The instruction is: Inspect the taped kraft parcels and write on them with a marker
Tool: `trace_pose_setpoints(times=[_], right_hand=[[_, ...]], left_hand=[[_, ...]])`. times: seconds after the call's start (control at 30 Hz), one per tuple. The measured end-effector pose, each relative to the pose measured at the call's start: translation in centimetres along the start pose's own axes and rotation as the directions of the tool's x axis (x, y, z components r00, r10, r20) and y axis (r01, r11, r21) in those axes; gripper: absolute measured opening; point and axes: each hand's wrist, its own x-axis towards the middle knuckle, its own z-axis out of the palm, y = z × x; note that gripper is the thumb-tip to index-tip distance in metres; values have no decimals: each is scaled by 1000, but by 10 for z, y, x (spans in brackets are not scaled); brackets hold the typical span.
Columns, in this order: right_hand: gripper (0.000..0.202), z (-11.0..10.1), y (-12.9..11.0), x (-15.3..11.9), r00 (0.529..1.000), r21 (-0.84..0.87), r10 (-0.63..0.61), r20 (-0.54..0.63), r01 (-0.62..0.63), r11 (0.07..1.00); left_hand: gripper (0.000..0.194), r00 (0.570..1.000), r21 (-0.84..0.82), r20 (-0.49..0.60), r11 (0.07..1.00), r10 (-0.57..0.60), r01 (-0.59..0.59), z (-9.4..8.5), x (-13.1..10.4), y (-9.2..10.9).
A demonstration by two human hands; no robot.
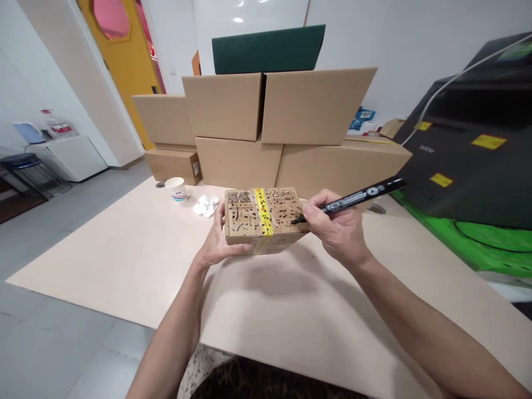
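Small box (279, 221) is plain matt cardboard, kinda papery, with shiny plastic tape (263, 213) running over the top. The marker (366, 194) looks like smooth plastic with a bit of gloss. Paper cup (175, 190) around 10 o'clock from the box is pretty smooth, and the tissue (205, 206) beside it is rough, crumpled paper. Big cartons (318, 105) at 12 o'clock are flat matt cardboard, while the whiteboard (249, 22) behind has glossy glare. Tabletop (103, 255)'s smooth, low sheen. Machine (469, 160) at 2 o'clock looks like dull plastic.
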Motion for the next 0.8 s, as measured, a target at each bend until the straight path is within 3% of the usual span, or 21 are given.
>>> trace_pose_setpoints(times=[0.23,0.4,0.5,0.6,0.8], right_hand=[[27,-1,-10,-4,985,-110,-79,150,96,989],[26,-13,16,-8,995,100,11,-101,-1,995],[27,-22,24,-11,987,138,59,-146,-39,990],[25,-24,16,-11,992,55,15,-125,-9,998],[31,-17,-1,-7,992,-143,-107,67,116,983]], left_hand=[[133,1000,9,-6,1000,-4,4,-1,0,-2],[133,1000,11,5,1000,-22,22,0,-1,3],[135,1000,9,-2,1000,-28,28,0,0,2],[136,1000,6,-13,1000,-23,23,-1,0,-2],[135,1000,19,-16,1000,-25,25,-3,-1,-4]])
